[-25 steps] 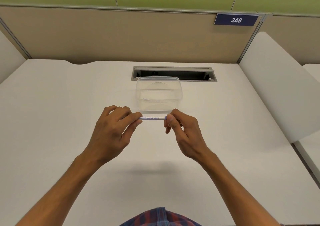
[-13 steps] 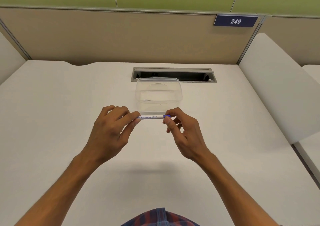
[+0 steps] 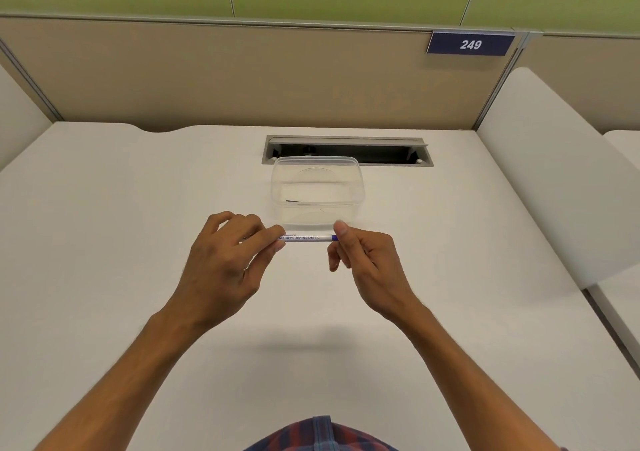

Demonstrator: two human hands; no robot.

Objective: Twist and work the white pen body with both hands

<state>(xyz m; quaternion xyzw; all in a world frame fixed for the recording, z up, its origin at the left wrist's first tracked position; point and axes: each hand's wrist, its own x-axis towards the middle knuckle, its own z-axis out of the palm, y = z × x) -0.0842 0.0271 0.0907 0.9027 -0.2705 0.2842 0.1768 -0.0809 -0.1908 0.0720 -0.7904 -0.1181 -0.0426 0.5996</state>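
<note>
A white pen point(image 3: 306, 238) with blue print and a blue right end is held level above the desk, between both hands. My left hand point(image 3: 227, 263) pinches its left end between thumb and curled fingers. My right hand point(image 3: 367, 263) pinches the blue right end between thumb and forefinger, the other fingers curled below. Just behind the pen stands a clear plastic container point(image 3: 318, 191), open at the top, with a thin dark sliver on its floor.
The white desk point(image 3: 121, 242) runs to a beige partition point(image 3: 207, 76) at the back. A grey cable slot point(image 3: 348, 149) lies open behind the container. A white divider panel point(image 3: 561, 180) slopes along the right side. A blue "249" sign point(image 3: 470, 44) hangs at upper right.
Both hands have kept hold of the pen with little motion. The right fingers have slid slightly outward, so the blue end shows a little more.
</note>
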